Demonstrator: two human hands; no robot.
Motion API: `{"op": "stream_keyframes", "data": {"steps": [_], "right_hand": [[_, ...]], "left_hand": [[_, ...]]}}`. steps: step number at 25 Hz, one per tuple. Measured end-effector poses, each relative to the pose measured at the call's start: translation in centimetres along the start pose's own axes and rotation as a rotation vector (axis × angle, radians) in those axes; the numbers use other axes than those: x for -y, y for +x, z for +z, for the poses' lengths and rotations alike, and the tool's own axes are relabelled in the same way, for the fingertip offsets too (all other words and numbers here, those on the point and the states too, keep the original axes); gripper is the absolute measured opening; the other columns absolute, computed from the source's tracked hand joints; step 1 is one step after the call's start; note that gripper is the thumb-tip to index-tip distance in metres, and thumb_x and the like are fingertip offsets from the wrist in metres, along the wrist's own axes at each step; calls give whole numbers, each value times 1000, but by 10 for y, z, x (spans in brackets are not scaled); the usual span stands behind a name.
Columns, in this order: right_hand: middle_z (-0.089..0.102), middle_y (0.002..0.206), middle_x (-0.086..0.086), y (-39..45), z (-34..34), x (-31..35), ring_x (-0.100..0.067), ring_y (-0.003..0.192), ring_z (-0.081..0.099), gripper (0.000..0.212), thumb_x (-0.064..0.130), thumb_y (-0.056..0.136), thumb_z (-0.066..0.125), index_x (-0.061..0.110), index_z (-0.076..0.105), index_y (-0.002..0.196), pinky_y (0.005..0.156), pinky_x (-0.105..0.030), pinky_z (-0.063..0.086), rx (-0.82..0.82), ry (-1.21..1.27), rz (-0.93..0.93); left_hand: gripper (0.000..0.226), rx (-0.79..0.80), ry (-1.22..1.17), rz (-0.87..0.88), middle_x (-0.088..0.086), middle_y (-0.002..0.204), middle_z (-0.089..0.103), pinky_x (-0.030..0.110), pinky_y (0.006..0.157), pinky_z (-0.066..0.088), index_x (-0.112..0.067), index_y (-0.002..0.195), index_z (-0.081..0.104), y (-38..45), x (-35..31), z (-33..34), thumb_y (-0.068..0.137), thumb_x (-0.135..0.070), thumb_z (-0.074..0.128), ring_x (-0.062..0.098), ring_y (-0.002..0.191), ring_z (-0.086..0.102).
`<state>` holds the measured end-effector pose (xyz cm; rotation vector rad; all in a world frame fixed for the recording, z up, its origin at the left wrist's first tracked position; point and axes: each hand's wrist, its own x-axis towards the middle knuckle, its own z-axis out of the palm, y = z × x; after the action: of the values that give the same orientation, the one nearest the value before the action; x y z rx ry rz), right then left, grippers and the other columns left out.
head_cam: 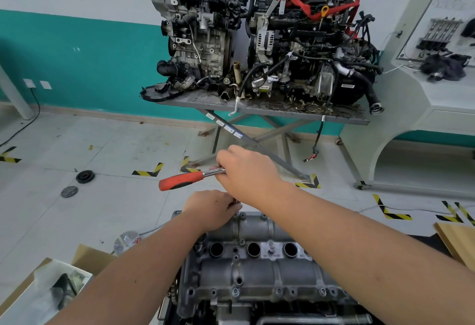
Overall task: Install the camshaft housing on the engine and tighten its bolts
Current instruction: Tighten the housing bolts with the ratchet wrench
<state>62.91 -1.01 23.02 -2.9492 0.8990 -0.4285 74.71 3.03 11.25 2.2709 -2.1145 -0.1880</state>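
Resting under both hands (246, 173): camshaft housing (257, 268)

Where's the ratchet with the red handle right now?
Mid-frame in the head view: the right hand grips the ratchet above the camshaft housing's far edge, handle pointing left.
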Motion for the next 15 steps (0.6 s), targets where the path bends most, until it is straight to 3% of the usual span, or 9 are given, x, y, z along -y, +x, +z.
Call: {"op": "stream_keyframes", "data": {"steps": [2, 6, 10, 15], "right_hand": [[36, 80, 4, 4, -4, -1, -25, 72, 44, 16, 32, 99, 46, 24, 36, 90, 58, -33, 30, 60, -91, -5], [56, 89, -4, 10, -10, -2, -29, 84, 56, 10, 26, 100, 47, 18, 51, 96, 67, -39, 47, 197, 26, -19], [54, 86, -1, 18, -16, -4, -26, 83, 55, 12, 27, 103, 46, 22, 57, 104, 61, -35, 40, 260, 37, -31], [50, 80, -1, 23, -19, -7, -22, 73, 52, 4, 27, 103, 45, 25, 48, 105, 51, -31, 30, 281, -119, -26]], "left_hand": [[32, 13, -14, -18, -3, 99, 68, 34, 62, 36, -35, 85, 41, 1, 2, 2, 100, -59, 26, 22, 78, 55], [31, 154, -117, -66, -2, 108, 66, 36, 71, 42, -31, 95, 50, 10, 2, -2, 98, -58, 33, 20, 82, 51], [37, 207, -164, -91, -6, 107, 65, 36, 73, 41, -31, 108, 60, 14, -2, -5, 96, -57, 37, 18, 89, 56], [20, 232, -312, -147, -3, 91, 66, 38, 80, 50, -24, 84, 58, 17, -9, -12, 91, -40, 47, 23, 91, 62]]}}
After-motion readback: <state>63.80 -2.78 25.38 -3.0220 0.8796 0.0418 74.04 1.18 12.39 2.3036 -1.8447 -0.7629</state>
